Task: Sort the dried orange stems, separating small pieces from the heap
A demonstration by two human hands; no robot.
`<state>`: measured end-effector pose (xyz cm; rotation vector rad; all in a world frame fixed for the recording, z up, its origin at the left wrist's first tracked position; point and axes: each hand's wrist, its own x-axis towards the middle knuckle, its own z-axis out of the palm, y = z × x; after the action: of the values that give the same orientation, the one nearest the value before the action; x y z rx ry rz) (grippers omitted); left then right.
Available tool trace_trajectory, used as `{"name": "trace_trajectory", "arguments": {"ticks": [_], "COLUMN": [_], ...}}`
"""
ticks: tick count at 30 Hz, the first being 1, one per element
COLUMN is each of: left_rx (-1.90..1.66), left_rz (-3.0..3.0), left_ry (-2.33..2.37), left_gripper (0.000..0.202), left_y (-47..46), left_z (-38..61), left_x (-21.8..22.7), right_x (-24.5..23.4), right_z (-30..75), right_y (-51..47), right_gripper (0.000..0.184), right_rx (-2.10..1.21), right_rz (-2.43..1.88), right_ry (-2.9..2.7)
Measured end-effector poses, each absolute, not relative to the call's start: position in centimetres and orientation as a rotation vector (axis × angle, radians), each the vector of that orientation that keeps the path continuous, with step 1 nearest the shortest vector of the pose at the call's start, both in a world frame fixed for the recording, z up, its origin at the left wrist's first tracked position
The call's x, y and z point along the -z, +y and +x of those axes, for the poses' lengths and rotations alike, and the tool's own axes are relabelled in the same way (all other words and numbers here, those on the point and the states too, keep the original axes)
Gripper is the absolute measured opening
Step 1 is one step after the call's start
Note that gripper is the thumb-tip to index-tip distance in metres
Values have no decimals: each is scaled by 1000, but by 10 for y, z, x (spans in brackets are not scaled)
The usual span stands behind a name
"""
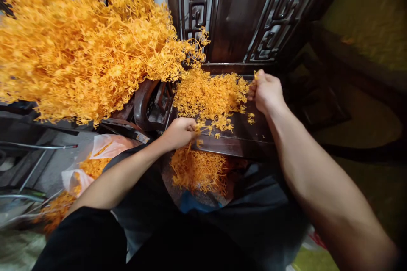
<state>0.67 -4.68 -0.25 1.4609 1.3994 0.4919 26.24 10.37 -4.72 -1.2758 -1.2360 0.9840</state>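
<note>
Fingers (190, 127), L hand (178, 132), pinch sprig (203, 128); pile (208, 95) just beyond.

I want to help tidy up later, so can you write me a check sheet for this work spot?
Surface: dark wooden seat, partly covered by a loose heap of small orange pieces.
Job's things: big pile of branchy orange sprigs at upper left; more orange pieces in a round container below the seat edge.
Clutter: plastic bag holding orange pieces at lower left.
Grippers: left hand shut on an orange sprig; right hand pinching an orange bit.
Cables: nothing seen; only thin metal rods at far left.
Surroundings: carved dark wood panel behind; yellow-green surface at right.
</note>
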Motion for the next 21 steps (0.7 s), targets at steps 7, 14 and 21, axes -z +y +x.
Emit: {"name": "trace_trajectory", "arguments": {"ticks": [7, 14, 21], "left_rx": [-554, -685, -715], "left_rz": [1419, 1389, 1572], "left_ry": [1382, 1331, 1467], "left_gripper": [24, 21, 36], "left_y": [-37, -28, -9], "left_z": [-5, 13, 23], "left_x": [13, 20, 22], "right_x": [41, 52, 65], "right_z": [242, 235, 249], "right_y": [73, 98, 103], "right_gripper": [16, 15, 24], "right_rx": [-1586, -1560, -451], "right_rz": [-1090, -1240, -1337], "right_ry": [-867, -656, -1532]}}
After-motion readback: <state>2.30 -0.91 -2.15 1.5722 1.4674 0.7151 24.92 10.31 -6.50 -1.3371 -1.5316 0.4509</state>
